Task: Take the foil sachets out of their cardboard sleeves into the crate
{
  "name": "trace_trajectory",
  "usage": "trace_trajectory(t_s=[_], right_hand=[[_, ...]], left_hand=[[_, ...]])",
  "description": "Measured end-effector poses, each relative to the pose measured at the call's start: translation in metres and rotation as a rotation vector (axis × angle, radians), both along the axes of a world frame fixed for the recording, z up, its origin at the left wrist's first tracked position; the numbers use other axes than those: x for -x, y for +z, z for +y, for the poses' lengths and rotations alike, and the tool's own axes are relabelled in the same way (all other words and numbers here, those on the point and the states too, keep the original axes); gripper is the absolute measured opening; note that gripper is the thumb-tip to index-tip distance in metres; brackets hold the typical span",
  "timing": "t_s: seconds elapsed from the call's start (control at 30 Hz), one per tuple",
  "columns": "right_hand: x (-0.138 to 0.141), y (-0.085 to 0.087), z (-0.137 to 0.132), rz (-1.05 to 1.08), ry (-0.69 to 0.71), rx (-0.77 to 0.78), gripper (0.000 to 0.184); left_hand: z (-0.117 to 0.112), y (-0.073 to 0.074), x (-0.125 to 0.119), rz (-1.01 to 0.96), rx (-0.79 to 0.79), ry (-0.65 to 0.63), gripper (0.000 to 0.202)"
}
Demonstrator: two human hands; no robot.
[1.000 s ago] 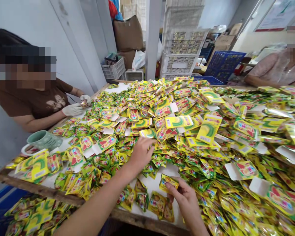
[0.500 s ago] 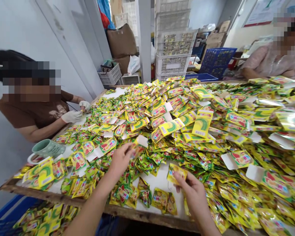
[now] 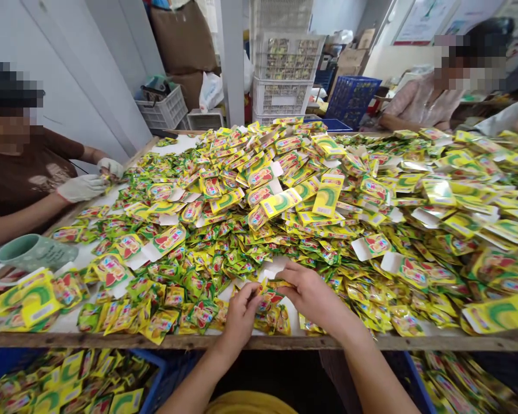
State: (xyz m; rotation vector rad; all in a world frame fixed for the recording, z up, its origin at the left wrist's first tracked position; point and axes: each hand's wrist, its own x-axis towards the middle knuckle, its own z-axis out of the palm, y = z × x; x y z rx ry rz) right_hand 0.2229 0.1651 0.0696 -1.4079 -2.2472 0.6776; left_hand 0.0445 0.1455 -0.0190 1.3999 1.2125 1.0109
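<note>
My left hand (image 3: 240,313) and my right hand (image 3: 311,293) meet near the table's front edge, both pinched on a small flat carton with a yellow sachet (image 3: 271,292) between them. Loose green and yellow sachets (image 3: 198,310) lie just under and left of my hands. A big heap of flat yellow cartons and sachets (image 3: 311,195) covers the wooden table (image 3: 371,342) beyond.
A person with white gloves (image 3: 81,187) works at the left side beside a green mug (image 3: 32,253). Another person (image 3: 418,100) sits at the far right. Blue bins of filled cartons (image 3: 82,382) stand below the table. White crates (image 3: 280,69) are stacked behind.
My left hand drew a carton out of the heap and came back to meet my right hand with its sachet near the table edge. The view has tilted down.
</note>
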Motion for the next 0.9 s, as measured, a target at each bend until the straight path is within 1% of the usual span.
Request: trace_trajectory(t_s=[0.1, 0.23, 0.33, 0.4, 0.47, 0.53, 0.6, 0.7, 0.8, 0.9], right_hand=[[0.005, 0.005, -0.003, -0.063, 0.054, 0.011, 0.023], [0.021, 0.000, -0.004, -0.098, 0.055, 0.021, 0.025], [0.029, -0.003, -0.004, -0.135, 0.060, 0.006, 0.026], [0.031, -0.005, -0.006, -0.147, 0.049, -0.033, 0.033], [0.030, -0.008, -0.008, -0.089, 0.017, -0.071, 0.036], [0.028, -0.013, -0.010, 0.023, 0.004, -0.111, 0.029], [0.028, -0.015, -0.010, 0.082, 0.019, -0.182, 0.019], [0.032, -0.010, -0.011, 0.015, 0.062, -0.271, 0.014], [0.036, -0.003, -0.012, -0.086, 0.113, -0.210, 0.013], [0.036, -0.005, -0.015, -0.093, 0.130, -0.154, 0.020]], left_hand=[[-0.003, -0.003, 0.002, -0.053, 0.005, -0.062, 0.023], [-0.003, -0.003, 0.006, -0.107, 0.029, -0.146, 0.026], [-0.002, -0.001, 0.009, -0.154, 0.046, -0.164, 0.026], [-0.001, 0.001, 0.010, -0.198, 0.064, -0.157, 0.026], [-0.001, 0.002, 0.012, -0.241, 0.095, -0.153, 0.027], [-0.001, 0.003, 0.014, -0.250, 0.117, -0.147, 0.029], [-0.002, 0.002, 0.016, -0.224, 0.121, -0.124, 0.033], [-0.003, 0.001, 0.018, -0.193, 0.112, -0.105, 0.035], [-0.004, 0.000, 0.020, -0.190, 0.116, -0.122, 0.036], [-0.005, -0.001, 0.020, -0.188, 0.125, -0.120, 0.034]])
